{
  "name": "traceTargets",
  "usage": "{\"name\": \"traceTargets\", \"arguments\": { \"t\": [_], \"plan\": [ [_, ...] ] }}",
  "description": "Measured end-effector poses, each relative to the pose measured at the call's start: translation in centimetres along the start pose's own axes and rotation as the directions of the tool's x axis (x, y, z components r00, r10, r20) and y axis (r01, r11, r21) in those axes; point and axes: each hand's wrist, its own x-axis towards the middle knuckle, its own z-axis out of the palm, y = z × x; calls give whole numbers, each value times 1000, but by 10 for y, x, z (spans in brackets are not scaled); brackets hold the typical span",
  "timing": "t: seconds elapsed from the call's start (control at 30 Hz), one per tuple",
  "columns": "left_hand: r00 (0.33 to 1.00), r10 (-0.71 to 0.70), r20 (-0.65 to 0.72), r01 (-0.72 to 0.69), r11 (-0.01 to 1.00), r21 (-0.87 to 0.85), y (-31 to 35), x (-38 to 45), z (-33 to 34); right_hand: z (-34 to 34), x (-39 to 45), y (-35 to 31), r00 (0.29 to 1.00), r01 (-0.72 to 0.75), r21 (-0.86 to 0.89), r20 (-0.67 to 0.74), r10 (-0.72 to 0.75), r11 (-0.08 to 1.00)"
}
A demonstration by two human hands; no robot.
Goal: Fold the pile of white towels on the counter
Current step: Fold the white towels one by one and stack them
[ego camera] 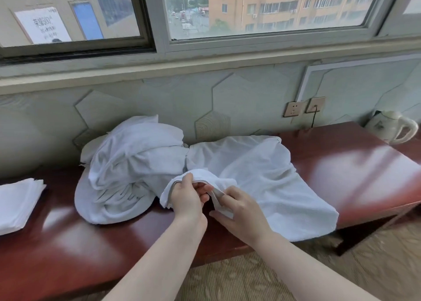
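Both hands at centre of frame, working one edge of a white towel (262, 180). Left hand (186, 198) curled, fingers pinching the hem where it rolls over the knuckles. Right hand (239, 209) just beside it, fingers pinching the same edge a little lower, thumb under the cloth. Hands nearly touching, forearms bare.

Towel spread flat and rumpled over the dark red bench (355, 171), far edge near the wall, right corner draping over the bench's front edge. Crumpled pile of white towels (127, 164) directly left of it, touching it at a bunched point near the wall, heaped high and sagging toward the front edge. Folded white towels (18, 202) stacked flat at far left of the bench, well apart from the pile, partly cut off by the frame.

White electric kettle (391, 127) on the bench at far right, handle facing right. Wall sockets (304, 106) above the bench, black cord plugged into the right one. Hexagon-pattern wall panel behind, windows (262, 11) above with buildings outside. Patterned carpet (227, 280) below the bench.
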Motion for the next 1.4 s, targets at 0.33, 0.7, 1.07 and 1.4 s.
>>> {"name": "traceTargets", "arguments": {
  "t": [0.33, 0.7, 1.07, 1.4],
  "plan": [
    [984, 64, -163, -57, 997, 52, -19, 8, -14, -22, 4, 4, 978, 165, -243, -84, -190, 956],
    [978, -50, -201, 39, 998, -55, -34, 0, -22, -22, 2, 2, 957, 242, -276, -88, -275, 930],
    [835, -516, 191, 540, 834, -110, -85, -41, -9, -23, 1, -2, 947, 315, -209, 6, -321, 926],
    [997, 75, -8, -72, 979, 192, -70, -19, 4, -23, -13, 11, 958, 159, -251, -195, -210, 955]
  ]
}}
